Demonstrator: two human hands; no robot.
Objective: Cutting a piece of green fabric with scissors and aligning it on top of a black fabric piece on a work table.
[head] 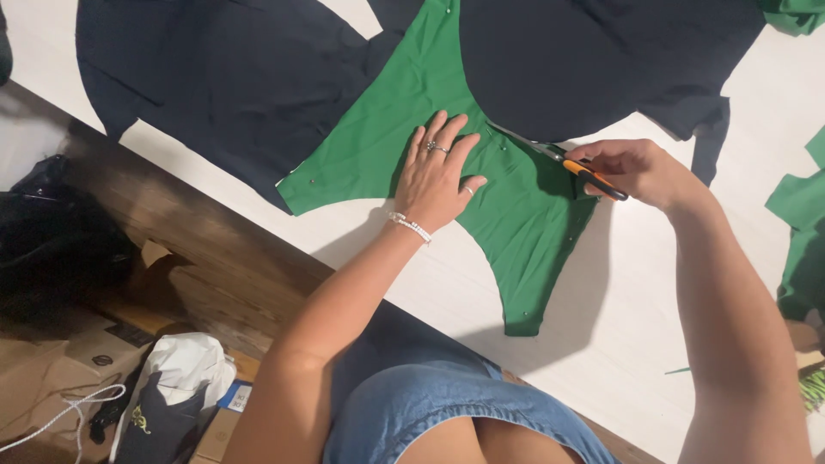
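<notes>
A green fabric piece [404,120] lies flat on a white table [601,326], pinned along its edges, with dark navy fabric [567,60] lying over its upper part. My left hand [436,176] presses flat on the green piece, fingers spread, with rings and a beaded bracelet. My right hand [640,172] grips scissors with orange handles [571,163]. Their blades point left along the curved edge where the navy fabric meets the green.
Another navy fabric piece [232,77] covers the table's upper left. Green scraps [799,223] lie at the right edge. Below the table's left edge are a wooden floor, a black bag [51,241], cardboard boxes [43,378] and a white and dark bag [176,387].
</notes>
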